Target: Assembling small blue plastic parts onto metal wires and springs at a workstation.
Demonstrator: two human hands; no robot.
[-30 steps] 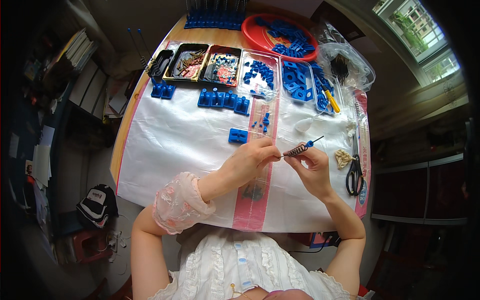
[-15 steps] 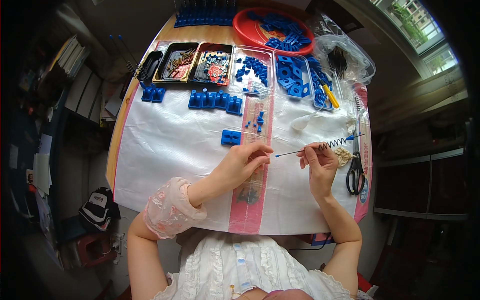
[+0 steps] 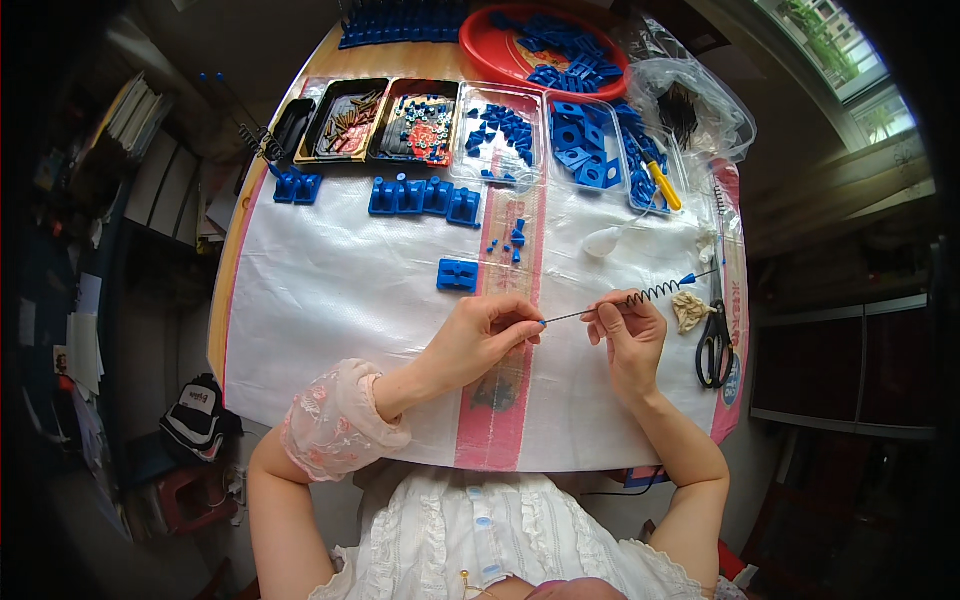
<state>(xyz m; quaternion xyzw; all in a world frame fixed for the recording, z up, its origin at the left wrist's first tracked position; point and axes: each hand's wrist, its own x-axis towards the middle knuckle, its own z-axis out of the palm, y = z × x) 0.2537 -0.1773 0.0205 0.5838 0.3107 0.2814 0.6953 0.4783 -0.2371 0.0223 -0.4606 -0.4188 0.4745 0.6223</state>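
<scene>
A thin dark rod with a black coil spring (image 3: 655, 293) and a blue cone (image 3: 687, 281) near its far right end lies across both hands. My right hand (image 3: 632, 335) is closed around the rod, just left of the spring. With thumb and fingers, my left hand (image 3: 492, 335) pinches the small blue tip (image 3: 543, 322) on the rod's left end. Beyond the left hand lies a blue square base (image 3: 457, 275). A few small blue pieces (image 3: 517, 240) are scattered farther off on the pink stripe.
Trays of brass screws (image 3: 350, 122), nuts (image 3: 424, 125) and blue parts (image 3: 498, 133) line the back, with a red basin (image 3: 480, 62) behind. Blue clip parts (image 3: 425, 198) stand in front of them. At right are black scissors (image 3: 714, 352), a yellow-handled tool (image 3: 664, 188) and a cloth scrap (image 3: 690, 312).
My left fingers have met the rod's blue tip, which was bare and apart from them before. The rod and right hand have shifted slightly left and down.
</scene>
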